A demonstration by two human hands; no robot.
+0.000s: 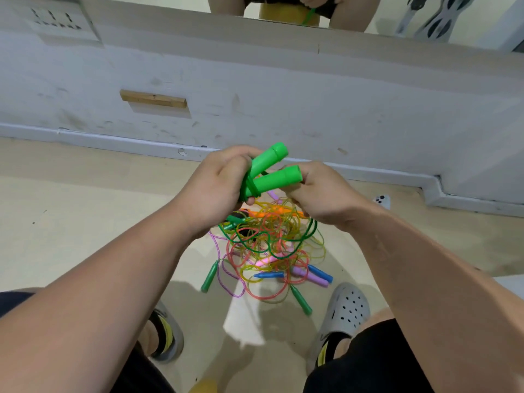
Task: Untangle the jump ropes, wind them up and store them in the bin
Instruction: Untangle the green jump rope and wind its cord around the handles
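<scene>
Green handles [276, 178]: base ends hidden inside left hand [218, 185] fingers. Right hand [323, 194] fingertips hidden behind one handle's tip. Tangled ropes [269, 242]: top hidden beneath the fingers.

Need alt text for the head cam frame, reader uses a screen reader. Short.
Two hands hold a pair of bright green jump-rope handles: the left hand grips their cord-wrapped bases, the right hand the lower one's end. Below, a tangled pile of coloured jump ropes lies on the beige floor by a white wall.
</scene>
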